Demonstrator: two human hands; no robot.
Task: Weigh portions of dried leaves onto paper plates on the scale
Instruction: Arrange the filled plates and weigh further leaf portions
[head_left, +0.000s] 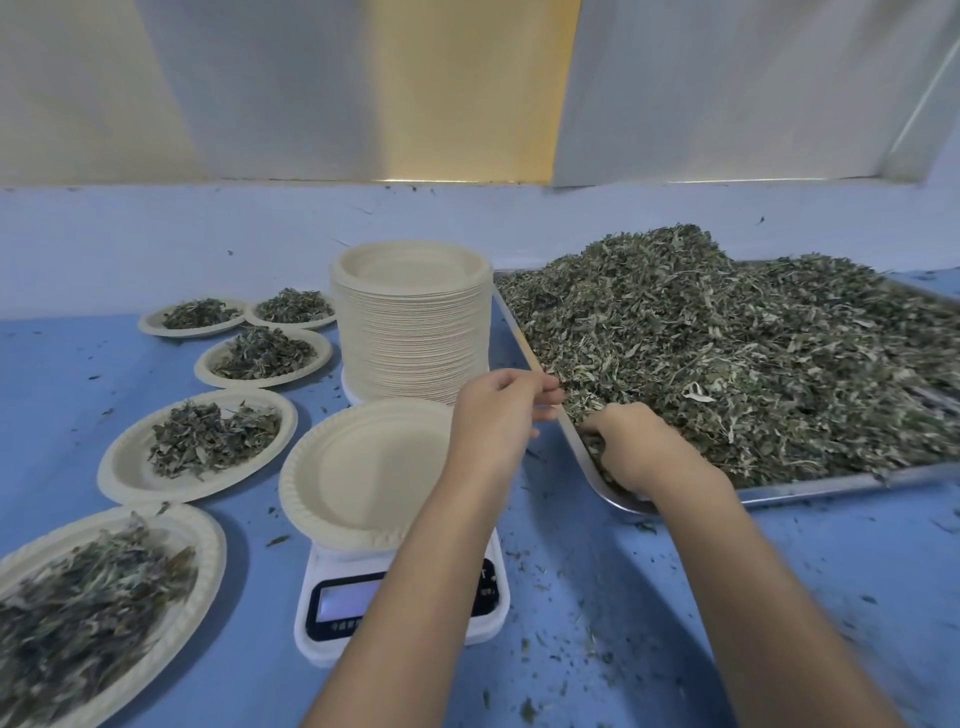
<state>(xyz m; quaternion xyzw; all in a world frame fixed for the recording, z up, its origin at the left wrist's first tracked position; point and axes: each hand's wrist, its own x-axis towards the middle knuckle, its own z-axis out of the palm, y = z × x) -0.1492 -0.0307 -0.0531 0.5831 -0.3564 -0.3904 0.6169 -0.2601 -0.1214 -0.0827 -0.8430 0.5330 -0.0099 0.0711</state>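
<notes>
My blue worktop runs back to a low blue upstand. Behind it stand pale white panels with a yellow strip between them. The light is soft and even, with a thin bright line along the panels' foot.

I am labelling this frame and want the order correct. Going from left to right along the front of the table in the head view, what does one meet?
Nearest filled paper plate → empty paper plate on the scale → left hand → right hand, dug into the dried leaves → the rest of the metal tray.
</notes>
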